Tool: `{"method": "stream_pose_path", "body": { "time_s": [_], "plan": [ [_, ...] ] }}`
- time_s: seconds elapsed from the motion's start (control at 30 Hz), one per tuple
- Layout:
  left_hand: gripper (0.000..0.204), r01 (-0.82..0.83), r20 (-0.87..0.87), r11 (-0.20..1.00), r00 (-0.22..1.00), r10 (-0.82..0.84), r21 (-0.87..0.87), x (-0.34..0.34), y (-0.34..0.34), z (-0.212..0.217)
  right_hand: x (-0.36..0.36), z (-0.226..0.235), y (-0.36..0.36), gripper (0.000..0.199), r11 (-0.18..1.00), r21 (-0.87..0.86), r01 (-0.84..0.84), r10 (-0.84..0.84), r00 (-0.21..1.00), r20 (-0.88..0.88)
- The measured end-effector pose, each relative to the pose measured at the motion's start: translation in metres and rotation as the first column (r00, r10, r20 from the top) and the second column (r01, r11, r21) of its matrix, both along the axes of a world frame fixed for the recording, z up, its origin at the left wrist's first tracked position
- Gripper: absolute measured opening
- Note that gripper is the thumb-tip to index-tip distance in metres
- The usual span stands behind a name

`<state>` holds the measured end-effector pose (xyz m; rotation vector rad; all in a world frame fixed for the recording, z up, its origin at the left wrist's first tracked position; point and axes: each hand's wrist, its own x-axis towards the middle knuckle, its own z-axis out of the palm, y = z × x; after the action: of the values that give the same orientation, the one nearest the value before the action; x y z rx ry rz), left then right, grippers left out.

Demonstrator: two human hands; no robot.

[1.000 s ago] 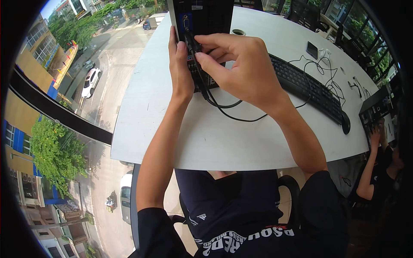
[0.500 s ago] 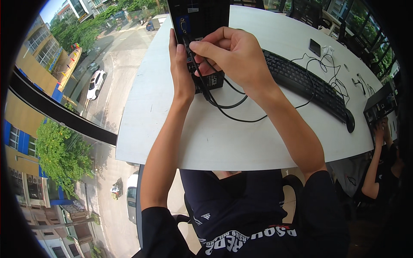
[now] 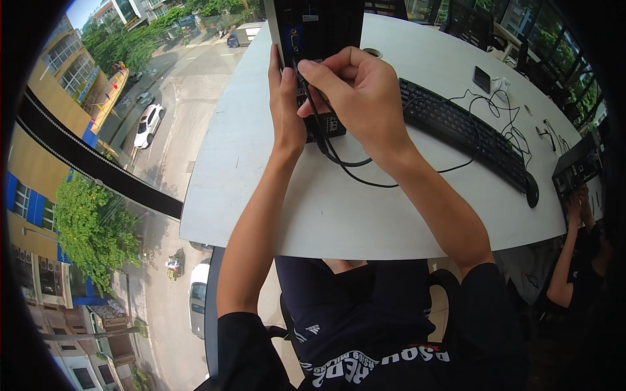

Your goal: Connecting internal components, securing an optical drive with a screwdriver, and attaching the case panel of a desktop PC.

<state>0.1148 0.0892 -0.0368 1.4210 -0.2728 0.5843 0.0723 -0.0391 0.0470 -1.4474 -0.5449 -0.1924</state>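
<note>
since half a second back both hands have slid a little up and right across the desk, closer to the back panel of the black computer case (image 3: 319,29), which stands at the far edge of the white table (image 3: 261,163). i see my left hand (image 3: 287,104) pressed flat against the case's left side, fingers straight, steadying it. my right hand (image 3: 358,98) is curled with thumb and forefinger pinched on a black cable (image 3: 345,159) at the panel; the plug itself is hidden behind the fingers, so i cannot tell which port it meets. the case's top is cut off by the frame edge. a small blue port patch shows on the panel's upper left, and a pale label near the top is too blurred to make out. the cable loops down onto the table below my right wrist. a black keyboard (image 3: 463,127) lies to the right with a black mouse (image 3: 533,193) at its end, and a small dark phone (image 3: 482,79) sits beyond among thin tangled wires. another person's arm (image 3: 564,274) shows at the right rim.
</note>
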Motion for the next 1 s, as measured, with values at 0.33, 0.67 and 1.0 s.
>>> {"method": "stream_pose_path", "body": {
  "time_s": [0.33,0.67,1.0],
  "plan": [
    [0.056,-0.051,-0.018,0.996,0.999,0.050,-0.079,-0.004,-0.010,0.005,0.005,0.002,0.004,0.029,0.999,0.043,0.022,-0.022,1.000,-0.007],
    [0.080,0.123,0.094,0.988,0.989,-0.114,-0.089,0.004,-0.003,0.000,0.022,0.025,-0.027,0.030,0.871,0.029,0.491,-0.413,0.698,0.585],
    [0.078,0.012,0.099,0.999,0.995,-0.008,-0.046,-0.002,-0.017,0.012,0.058,0.209,0.021,0.061,0.405,-0.766,0.500,-0.159,0.863,0.479]
  ]
}}
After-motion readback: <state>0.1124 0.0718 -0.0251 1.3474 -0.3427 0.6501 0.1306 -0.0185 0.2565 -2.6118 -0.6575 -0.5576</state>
